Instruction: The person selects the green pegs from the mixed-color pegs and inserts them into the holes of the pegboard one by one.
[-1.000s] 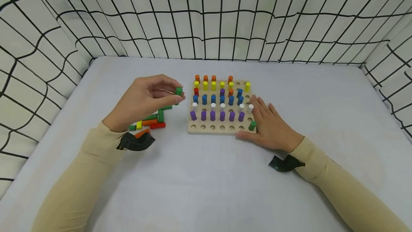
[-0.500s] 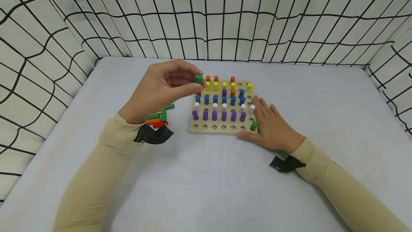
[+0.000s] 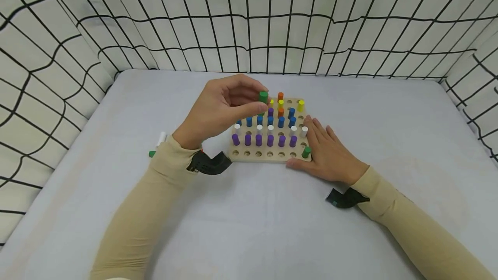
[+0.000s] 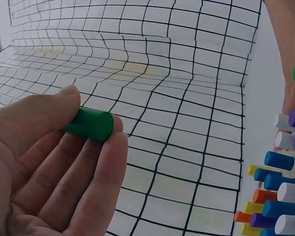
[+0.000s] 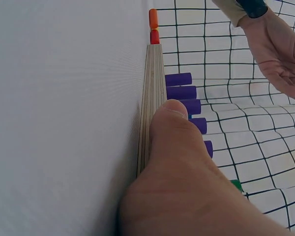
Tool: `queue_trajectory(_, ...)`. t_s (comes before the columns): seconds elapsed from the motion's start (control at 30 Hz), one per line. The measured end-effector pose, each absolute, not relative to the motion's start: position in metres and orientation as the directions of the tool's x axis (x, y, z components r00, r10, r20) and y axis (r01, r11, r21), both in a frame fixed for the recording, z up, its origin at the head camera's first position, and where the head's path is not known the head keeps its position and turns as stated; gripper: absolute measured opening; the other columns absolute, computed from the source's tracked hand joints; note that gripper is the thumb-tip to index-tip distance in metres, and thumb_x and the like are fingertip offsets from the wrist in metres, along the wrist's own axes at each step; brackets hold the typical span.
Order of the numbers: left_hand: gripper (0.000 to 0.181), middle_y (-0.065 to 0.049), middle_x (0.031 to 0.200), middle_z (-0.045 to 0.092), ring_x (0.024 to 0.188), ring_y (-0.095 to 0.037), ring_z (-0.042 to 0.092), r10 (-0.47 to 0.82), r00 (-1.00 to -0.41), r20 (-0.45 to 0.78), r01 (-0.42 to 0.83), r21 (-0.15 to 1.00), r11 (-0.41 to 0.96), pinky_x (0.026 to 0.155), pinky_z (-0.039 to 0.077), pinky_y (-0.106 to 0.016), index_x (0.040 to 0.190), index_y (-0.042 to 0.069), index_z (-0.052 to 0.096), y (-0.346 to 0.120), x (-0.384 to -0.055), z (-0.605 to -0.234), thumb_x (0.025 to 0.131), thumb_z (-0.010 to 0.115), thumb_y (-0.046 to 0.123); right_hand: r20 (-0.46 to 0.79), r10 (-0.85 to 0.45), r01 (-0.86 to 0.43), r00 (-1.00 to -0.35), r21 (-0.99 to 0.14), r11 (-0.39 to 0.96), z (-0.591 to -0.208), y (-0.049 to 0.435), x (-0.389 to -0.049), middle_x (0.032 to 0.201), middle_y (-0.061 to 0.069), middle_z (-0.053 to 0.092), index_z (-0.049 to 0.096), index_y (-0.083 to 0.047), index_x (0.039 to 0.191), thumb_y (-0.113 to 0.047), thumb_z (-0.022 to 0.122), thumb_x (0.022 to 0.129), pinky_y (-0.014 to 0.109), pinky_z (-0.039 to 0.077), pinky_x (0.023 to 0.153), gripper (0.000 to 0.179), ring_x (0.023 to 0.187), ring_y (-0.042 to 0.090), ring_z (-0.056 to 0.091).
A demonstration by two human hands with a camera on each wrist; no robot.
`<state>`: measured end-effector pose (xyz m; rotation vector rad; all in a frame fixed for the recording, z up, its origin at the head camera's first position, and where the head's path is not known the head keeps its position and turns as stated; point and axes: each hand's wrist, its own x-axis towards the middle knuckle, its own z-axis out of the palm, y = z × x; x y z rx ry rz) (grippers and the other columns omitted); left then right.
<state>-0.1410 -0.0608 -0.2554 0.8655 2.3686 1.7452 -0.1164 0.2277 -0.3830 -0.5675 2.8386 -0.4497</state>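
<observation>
Bearings were taken from the board's centre in the head view, 12 o'clock away from the person. The left hand [image 3: 221,108] had its grip clamped on a green peg [image 3: 263,97], pinched between thumb and fingers and held nearly upright. In that view the peg lay over the board [image 3: 263,159], towards 12 o'clock; the left wrist view showed it apart from the standing pegs. The right hand [image 3: 330,155] lay at the 3-to-4 o'clock edge, fingers straight and curled on nothing, thumb against the board's near edge.

A seated green peg [image 3: 306,152] stood at 4 o'clock, in the nearest row, with holes [image 3: 270,154] showing from there round to 7 o'clock. Purple pegs [image 3: 258,140] filled most of the next row. Near 9 o'clock, a loose white peg [image 3: 161,138] and a loose green peg [image 3: 151,154] lay on the tabletop [image 3: 249,228], partly behind the left sleeve.

The step in hand was judged to be placing: peg picked up, not yet seated. The next move called for aligning its lower end with a hole while the right hand steadied the board. Which hole was intended could not be determined.
</observation>
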Motion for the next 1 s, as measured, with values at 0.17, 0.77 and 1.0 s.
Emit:
queue_trajectory(0.17, 0.028, -0.009, 0.111, 0.078, 0.097, -0.015, 0.077, 0.487, -0.845, 0.220, 0.363, 0.905, 0.222, 0.091, 0.064, -0.029, 0.120, 0.008, 0.070, -0.052, -0.143, -0.270, 0.093, 0.078, 0.012, -0.147, -0.407, -0.341, -0.901, -0.338, 0.877, -0.384, 0.228, -0.116, 0.176, 0.016, -0.003, -0.008, -0.006, 0.165, -0.082, 0.052, 0.089, 0.064, 0.006, 0.132, 0.124, 0.165, 0.037, 0.002)
queue_trajectory(0.77, 0.027, -0.007, 0.110, 0.078, 0.100, -0.014, 0.077, 0.603, -0.781, 0.163, 0.360, 0.906, 0.222, 0.092, 0.063, -0.027, 0.117, 0.010, 0.071, -0.027, -0.148, -0.311, 0.092, 0.079, 0.014, -0.136, -0.411, -0.351, -0.901, -0.326, 0.878, -0.384, 0.230, -0.117, 0.175, 0.016, -0.002, -0.006, -0.005, 0.165, -0.083, 0.050, 0.089, 0.065, 0.007, 0.132, 0.123, 0.165, 0.037, 0.003)
queue_trajectory(1.0, 0.029, -0.008, 0.113, 0.076, 0.102, -0.015, 0.076, 0.652, -0.739, 0.168, 0.415, 0.876, 0.245, 0.094, 0.062, -0.024, 0.120, 0.007, 0.070, -0.018, -0.144, -0.324, 0.093, 0.078, 0.013, -0.128, -0.414, -0.357, -0.901, -0.320, 0.878, -0.384, 0.230, -0.118, 0.176, 0.015, 0.000, -0.004, -0.005, 0.165, -0.083, 0.051, 0.089, 0.066, 0.009, 0.131, 0.122, 0.165, 0.037, 0.005)
